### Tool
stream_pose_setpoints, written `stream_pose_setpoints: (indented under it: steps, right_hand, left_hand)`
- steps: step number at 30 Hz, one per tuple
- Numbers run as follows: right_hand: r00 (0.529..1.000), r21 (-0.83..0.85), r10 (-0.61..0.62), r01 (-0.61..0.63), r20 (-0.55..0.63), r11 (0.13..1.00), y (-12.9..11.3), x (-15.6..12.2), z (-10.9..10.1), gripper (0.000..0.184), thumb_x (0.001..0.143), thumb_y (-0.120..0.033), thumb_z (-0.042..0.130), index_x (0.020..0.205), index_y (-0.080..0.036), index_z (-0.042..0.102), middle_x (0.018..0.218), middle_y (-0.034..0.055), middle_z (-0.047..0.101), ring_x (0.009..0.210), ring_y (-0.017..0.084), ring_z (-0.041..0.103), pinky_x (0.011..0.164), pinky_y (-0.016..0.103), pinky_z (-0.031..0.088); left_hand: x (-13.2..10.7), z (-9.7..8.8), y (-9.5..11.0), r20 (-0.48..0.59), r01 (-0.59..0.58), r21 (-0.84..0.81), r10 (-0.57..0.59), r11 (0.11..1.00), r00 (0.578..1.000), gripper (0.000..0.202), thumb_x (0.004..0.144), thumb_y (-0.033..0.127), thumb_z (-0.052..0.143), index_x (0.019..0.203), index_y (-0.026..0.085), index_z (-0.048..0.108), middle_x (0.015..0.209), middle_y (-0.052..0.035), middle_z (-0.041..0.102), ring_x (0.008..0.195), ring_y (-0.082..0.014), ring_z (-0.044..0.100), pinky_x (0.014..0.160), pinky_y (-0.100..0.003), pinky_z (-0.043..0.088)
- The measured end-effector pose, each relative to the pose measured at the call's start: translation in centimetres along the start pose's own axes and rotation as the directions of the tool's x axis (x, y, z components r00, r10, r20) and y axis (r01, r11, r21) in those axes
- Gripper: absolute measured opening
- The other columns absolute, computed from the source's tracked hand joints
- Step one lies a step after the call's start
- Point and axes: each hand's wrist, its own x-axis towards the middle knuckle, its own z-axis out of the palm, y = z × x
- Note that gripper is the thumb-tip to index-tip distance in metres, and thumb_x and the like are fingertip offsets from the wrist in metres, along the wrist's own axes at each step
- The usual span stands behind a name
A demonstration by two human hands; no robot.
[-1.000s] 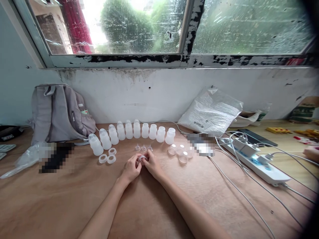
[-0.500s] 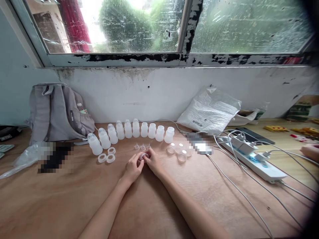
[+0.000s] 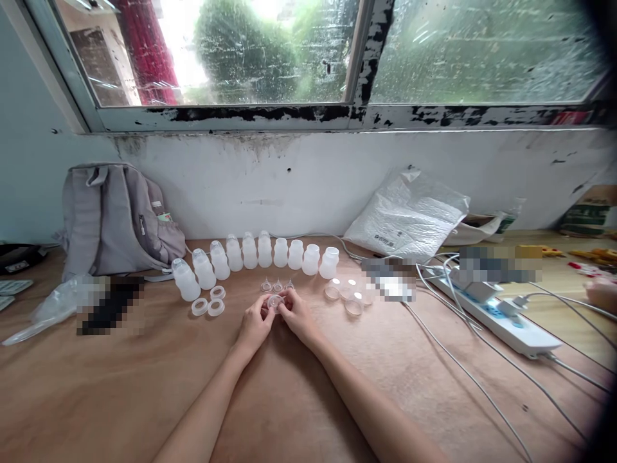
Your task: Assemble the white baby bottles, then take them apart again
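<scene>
My left hand [image 3: 254, 326] and my right hand [image 3: 295, 315] meet over the wooden table [image 3: 144, 386], fingers pinched together on a small white ring with a clear nipple [image 3: 274, 300]. Just beyond them lie three loose clear nipples [image 3: 277, 286]. A row of several small white bottles [image 3: 255, 254] stands behind, some capped. Three white rings [image 3: 210, 303] lie to the left near the bottles. Several clear round caps [image 3: 348, 294] lie to the right.
A grey backpack [image 3: 116, 218] leans on the wall at the left, a clear bag [image 3: 43, 312] in front of it. A white plastic bag [image 3: 407, 215], a power strip [image 3: 501, 318] and cables [image 3: 472, 379] fill the right side. Another person's hand [image 3: 602, 294] shows at the far right.
My fingers have shifted slightly on the ring, and the clear nipple now shows at its top. Both hands stay in the same spot.
</scene>
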Motion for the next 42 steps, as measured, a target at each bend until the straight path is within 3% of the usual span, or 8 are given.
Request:
stream_pose_setpoints:
  steps: [6, 16, 19, 22, 28, 30, 35, 42]
  right_hand:
    - [0.993, -0.097, -0.114, 0.116, 0.03, 0.989, -0.8, -0.6, 0.4, 0.006, 0.072, -0.019, 0.045, 0.077, -0.021, 0.049, 0.056, -0.0041, 0.05, 0.049, 0.012, 0.047, 0.048, 0.021, 0.035]
    - [0.994, -0.052, -0.086, 0.089, 0.067, 0.995, -1.5, -1.0, 0.1, 0.019, 0.085, -0.036, 0.035, 0.085, -0.023, 0.05, 0.066, 0.0, 0.057, 0.055, 0.014, 0.054, 0.054, 0.024, 0.041]
    - [0.998, -0.063, -0.062, 0.06, -0.027, 0.996, -0.9, -0.9, 0.2, 0.022, 0.085, -0.036, 0.034, 0.096, -0.022, 0.047, 0.07, 0.0007, 0.056, 0.055, 0.014, 0.053, 0.055, 0.025, 0.041]
    - [0.988, -0.157, -0.093, 0.073, -0.125, 0.985, -0.4, 0.1, 0.1, 0.024, 0.084, -0.033, 0.036, 0.102, -0.019, 0.045, 0.07, 0.0012, 0.054, 0.055, 0.014, 0.052, 0.056, 0.025, 0.04]
    - [0.967, -0.374, -0.17, 0.089, -0.189, 0.923, -1.2, 6.7, -0.9, 0.039, 0.079, -0.021, 0.036, 0.117, -0.018, 0.039, 0.068, 0.0025, 0.055, 0.06, 0.018, 0.052, 0.061, 0.029, 0.039]
    - [0.975, -0.432, -0.128, 0.039, -0.179, 0.901, -1.8, 9.5, -1.1, 0.042, 0.076, -0.02, 0.038, 0.118, -0.018, 0.04, 0.065, 0.0027, 0.054, 0.059, 0.019, 0.051, 0.06, 0.03, 0.038]
    - [0.991, -0.496, 0.048, -0.103, -0.122, 0.862, -2.3, 13.9, -0.6, 0.032, 0.077, -0.018, 0.042, 0.109, -0.016, 0.047, 0.066, 0.0056, 0.056, 0.056, 0.018, 0.051, 0.058, 0.03, 0.037]
    - [0.988, -0.531, 0.022, -0.101, -0.152, 0.841, -3.0, 11.9, -0.8, 0.014, 0.079, -0.025, 0.045, 0.086, -0.017, 0.054, 0.074, 0.0061, 0.055, 0.068, 0.019, 0.052, 0.06, 0.029, 0.038]
  left_hand:
    - [0.0, -0.3, 0.0, -0.027, 0.038, 0.163, -0.034, 0.986, 0.999, 0.018, 0.072, 0.018, 0.047, 0.09, 0.021, 0.052, 0.072, 0.0002, 0.062, 0.062, -0.0131, 0.057, 0.061, -0.023, 0.043]
    - [0.1, -0.9, 0.2, -0.052, 0.044, 0.198, -0.034, 0.979, 0.998, 0.012, 0.079, 0.026, 0.042, 0.085, 0.022, 0.052, 0.076, -0.0009, 0.062, 0.068, -0.0149, 0.057, 0.063, -0.024, 0.042]
    - [0.4, -1.0, -0.2, -0.13, 0.086, 0.072, -0.076, 0.994, 0.989, 0.01, 0.078, 0.025, 0.043, 0.085, 0.021, 0.049, 0.077, -0.0007, 0.06, 0.069, -0.0143, 0.058, 0.063, -0.025, 0.044]
    - [0.9, -1.1, -0.7, -0.173, 0.181, -0.195, -0.215, 0.964, 0.961, 0.013, 0.077, 0.028, 0.043, 0.088, 0.021, 0.044, 0.082, -0.0016, 0.058, 0.063, -0.0123, 0.059, 0.052, -0.022, 0.046]
    - [1.7, -1.8, -1.1, -0.007, 0.333, -0.677, -0.458, 0.657, 0.889, 0.019, 0.075, 0.032, 0.045, 0.088, 0.02, 0.037, 0.093, -0.0063, 0.058, 0.058, -0.0115, 0.062, 0.044, -0.019, 0.045]
    - [1.7, -2.1, -1.0, 0.048, 0.37, -0.735, -0.5, 0.569, 0.865, 0.018, 0.075, 0.029, 0.042, 0.089, 0.019, 0.037, 0.085, -0.0049, 0.061, 0.052, -0.0095, 0.061, 0.044, -0.018, 0.044]
    - [1.6, -2.6, -1.0, 0.055, 0.35, -0.791, -0.511, 0.502, 0.858, 0.025, 0.07, 0.026, 0.042, 0.093, 0.019, 0.045, 0.067, 0.0015, 0.058, 0.041, -0.0058, 0.052, 0.04, -0.016, 0.04]
    - [1.7, -2.6, -0.9, -0.008, 0.28, -0.838, -0.522, 0.469, 0.853, 0.024, 0.061, 0.026, 0.049, 0.084, 0.019, 0.051, 0.068, 0.0038, 0.052, 0.041, -0.0039, 0.047, 0.039, -0.016, 0.037]
